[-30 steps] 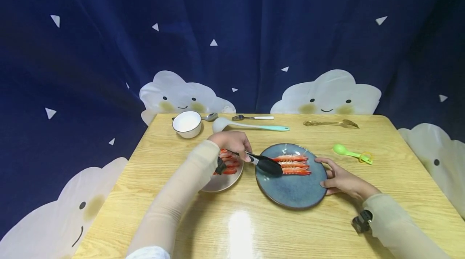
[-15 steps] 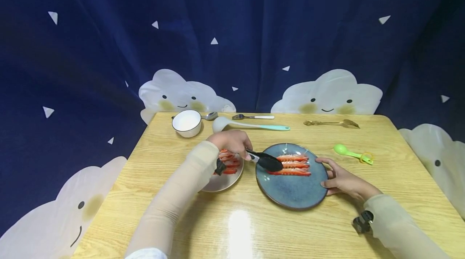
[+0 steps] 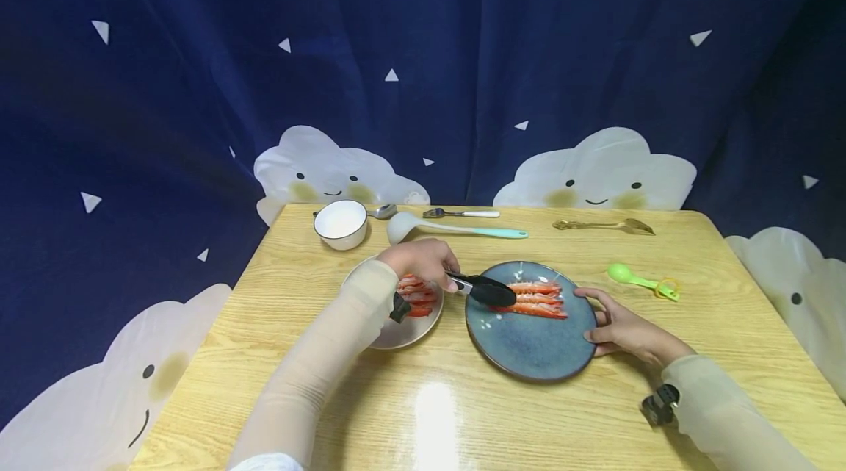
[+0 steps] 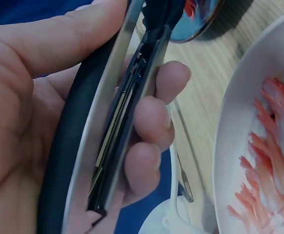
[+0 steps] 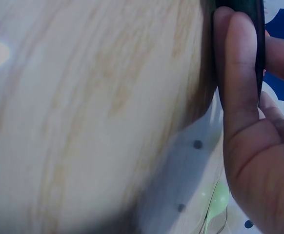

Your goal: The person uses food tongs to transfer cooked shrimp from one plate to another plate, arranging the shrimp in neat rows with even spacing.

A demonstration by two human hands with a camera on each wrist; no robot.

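Observation:
My left hand (image 3: pixel 426 263) grips a pair of black-and-metal tongs (image 3: pixel 489 291). In the left wrist view, the thumb lies on one arm of the tongs (image 4: pixel 88 112) and curled fingers on the other. The black tong heads are over the left ends of several red-and-white shrimp (image 3: pixel 538 300), which lie side by side on a blue plate (image 3: pixel 535 353); whether they pinch one is hidden. My right hand (image 3: pixel 628 328) holds that plate's right rim between thumb and fingers. Under my left wrist, more shrimp (image 3: pixel 418 295) lie on a pale plate (image 3: pixel 396 339), partly covered by the forearm.
Along the back of the wooden table (image 3: pixel 515 427) are a white bowl (image 3: pixel 340 225), a metal spoon (image 3: pixel 383 212), a fork (image 3: pixel 459 214), a ladle (image 3: pixel 456 228) and a gold spoon (image 3: pixel 604 225). A green spoon (image 3: pixel 641 280) lies beyond my right hand.
The tong heads have shifted up toward the back of the blue plate, uncovering the nearest shrimp's left end. That shrimp now slants slightly. My right hand keeps its place on the rim.

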